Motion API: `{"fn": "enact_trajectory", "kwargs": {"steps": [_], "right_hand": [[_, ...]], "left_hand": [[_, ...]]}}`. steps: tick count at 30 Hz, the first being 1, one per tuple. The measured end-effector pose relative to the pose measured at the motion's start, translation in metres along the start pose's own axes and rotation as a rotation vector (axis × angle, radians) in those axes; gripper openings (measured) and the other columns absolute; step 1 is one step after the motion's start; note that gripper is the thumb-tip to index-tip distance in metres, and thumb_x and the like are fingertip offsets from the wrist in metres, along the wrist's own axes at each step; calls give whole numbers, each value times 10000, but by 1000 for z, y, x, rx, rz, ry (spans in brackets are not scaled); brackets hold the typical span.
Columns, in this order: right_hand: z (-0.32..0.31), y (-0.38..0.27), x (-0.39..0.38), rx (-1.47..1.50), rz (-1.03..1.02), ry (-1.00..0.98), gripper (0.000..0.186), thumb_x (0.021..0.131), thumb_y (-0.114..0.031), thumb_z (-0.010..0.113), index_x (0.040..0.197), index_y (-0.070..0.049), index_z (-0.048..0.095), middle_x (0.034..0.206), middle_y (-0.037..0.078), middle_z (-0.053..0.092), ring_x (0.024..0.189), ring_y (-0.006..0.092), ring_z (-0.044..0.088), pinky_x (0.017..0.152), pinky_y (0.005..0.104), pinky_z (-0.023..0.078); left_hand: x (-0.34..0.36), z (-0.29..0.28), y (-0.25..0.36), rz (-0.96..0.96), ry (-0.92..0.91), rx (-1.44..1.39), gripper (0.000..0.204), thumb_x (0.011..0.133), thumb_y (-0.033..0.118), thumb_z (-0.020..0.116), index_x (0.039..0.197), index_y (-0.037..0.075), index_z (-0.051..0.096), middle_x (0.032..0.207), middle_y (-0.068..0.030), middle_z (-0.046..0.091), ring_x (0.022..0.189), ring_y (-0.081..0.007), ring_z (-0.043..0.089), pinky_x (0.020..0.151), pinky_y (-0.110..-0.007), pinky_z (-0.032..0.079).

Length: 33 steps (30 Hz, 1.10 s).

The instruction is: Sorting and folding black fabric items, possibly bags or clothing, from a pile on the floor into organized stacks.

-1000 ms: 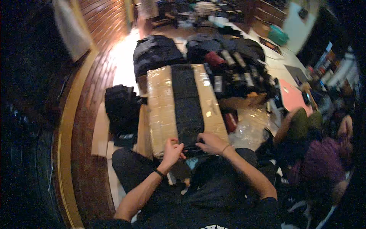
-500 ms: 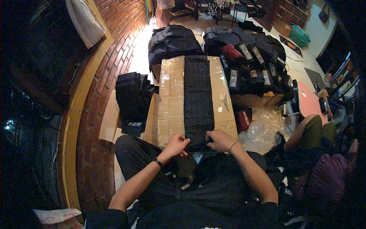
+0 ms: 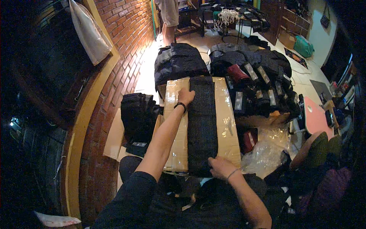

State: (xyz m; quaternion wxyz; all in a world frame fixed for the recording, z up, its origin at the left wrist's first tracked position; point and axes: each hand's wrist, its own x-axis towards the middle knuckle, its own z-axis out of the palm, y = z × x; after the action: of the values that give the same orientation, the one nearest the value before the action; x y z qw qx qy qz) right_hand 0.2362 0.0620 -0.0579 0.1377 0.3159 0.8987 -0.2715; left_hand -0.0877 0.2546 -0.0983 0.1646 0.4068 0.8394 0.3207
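A long strip of folded black cloth (image 3: 202, 126) lies lengthwise over a taped cardboard box (image 3: 176, 149) in front of me. My left hand (image 3: 186, 97) reaches to the far part of the strip, its fingers bent in and closed at the cloth's left edge. At the near right corner, my right hand (image 3: 222, 168) has its thumb and fingers pinched on the cloth's edge. The strip lies flat between the two hands.
Stacked black cloth (image 3: 139, 116) fills an open carton at left. Beyond the box are black piles (image 3: 179, 63), with labelled rolls (image 3: 263, 95) at right. Clear plastic wrap (image 3: 267, 152) and a pink board (image 3: 317, 116) lie rightward. One person sits at right; another stands far back.
My left hand has moved from the cloth's near end up to its far left edge. My right hand stays at the near right corner. The view has tilted upward.
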Motion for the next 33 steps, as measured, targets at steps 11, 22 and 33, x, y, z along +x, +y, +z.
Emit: {"fn": "enact_trajectory", "kwargs": {"steps": [11, 22, 33], "right_hand": [[0, -3, 13, -124, -111, -167, 418, 768, -151, 657, 1127, -11, 494, 946, 250, 581, 867, 437, 579, 786, 468, 490], [-4, 24, 14, 130, -87, 75, 342, 795, -1, 483, 1132, 54, 509, 1014, 264, 551, 885, 439, 554, 722, 465, 473], [-5, 26, 37, 175, -101, 111, 227, 849, -205, 586, 923, 8, 559, 862, 224, 609, 835, 386, 588, 755, 417, 463]], "left_hand": [[106, 32, -12, 145, 154, -69, 477, 653, 327, 647, 966, -34, 651, 1035, -250, 630, 953, -361, 620, 862, -436, 481], [98, 29, -16, 18, 271, -699, 269, 648, 204, 671, 776, 13, 530, 763, -162, 592, 740, -274, 575, 677, -377, 455], [-111, -56, -20, 732, -164, 66, 238, 766, 212, 567, 833, -12, 527, 822, -235, 570, 817, -401, 559, 728, -482, 460]]}}
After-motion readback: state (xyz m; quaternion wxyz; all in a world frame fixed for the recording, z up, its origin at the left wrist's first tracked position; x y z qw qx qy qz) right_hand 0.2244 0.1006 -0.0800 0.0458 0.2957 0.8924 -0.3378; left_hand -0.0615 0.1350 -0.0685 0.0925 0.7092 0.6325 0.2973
